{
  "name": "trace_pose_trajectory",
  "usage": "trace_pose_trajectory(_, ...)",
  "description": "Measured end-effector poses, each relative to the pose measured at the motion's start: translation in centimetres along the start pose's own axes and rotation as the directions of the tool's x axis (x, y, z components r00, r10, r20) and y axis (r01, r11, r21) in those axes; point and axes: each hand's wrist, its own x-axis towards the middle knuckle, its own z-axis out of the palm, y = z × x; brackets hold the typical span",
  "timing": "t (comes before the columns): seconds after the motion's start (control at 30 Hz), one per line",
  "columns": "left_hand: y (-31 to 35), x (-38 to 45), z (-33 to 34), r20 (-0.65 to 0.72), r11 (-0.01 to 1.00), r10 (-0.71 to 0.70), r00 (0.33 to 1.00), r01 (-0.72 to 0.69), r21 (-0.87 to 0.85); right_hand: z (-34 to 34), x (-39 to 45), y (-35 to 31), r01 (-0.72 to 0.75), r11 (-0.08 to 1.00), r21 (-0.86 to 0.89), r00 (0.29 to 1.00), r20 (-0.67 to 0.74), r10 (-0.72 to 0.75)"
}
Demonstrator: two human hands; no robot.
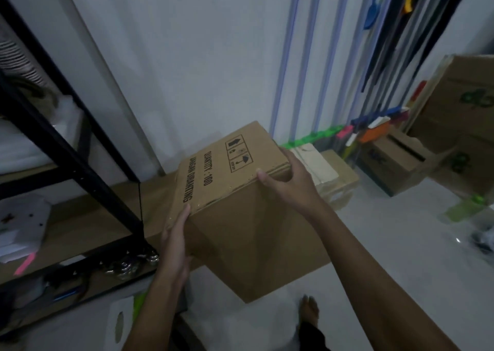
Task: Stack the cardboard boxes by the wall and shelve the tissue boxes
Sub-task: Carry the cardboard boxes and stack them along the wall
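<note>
A brown cardboard box [240, 203] with black print and handling symbols on its top face sits in the middle of the view, close to the white wall [187, 56]. My left hand [175, 241] presses flat against its left side near the bottom corner. My right hand [288, 179] grips its upper right edge, thumb on the front face. A long flat cardboard box [88, 222] lies on the floor behind and under it, along the wall. No tissue boxes can be made out.
A black metal shelf rack [66, 158] with papers and small items stands at the left. A pale box [318, 163] rests on another carton to the right. More cardboard boxes [454, 115] stand at the far right. My foot [310, 313] is on the white floor.
</note>
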Motion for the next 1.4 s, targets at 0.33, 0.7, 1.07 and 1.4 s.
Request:
trace_pose_trajectory(0.33,3.2,8.6,8.5,-0.106,0.997,0.032,0.994,-0.024,0.078,-1.1,19.5,-2.2,0.251,0.961,-0.117,0.936,0.283,-0.21)
trace_pose_trajectory(0.7,5.5,15.4,9.1,-0.172,0.985,0.038,0.984,-0.008,0.17,4.6,25.3,-0.1,0.165,0.986,-0.039,0.927,0.348,-0.142)
trace_pose_trajectory(1.07,13.6,18.8,14.4,0.042,0.611,0.385,0.922,-0.289,0.737,10.7,24.0,-0.9,0.387,0.902,-0.191,0.78,0.59,-0.21)
trace_pose_trajectory(1.4,11.4,20.5,3.4,-0.072,0.53,0.603,0.795,-0.331,0.781,8.2,25.2,8.5,0.342,0.773,-0.534,0.74,0.661,0.129)
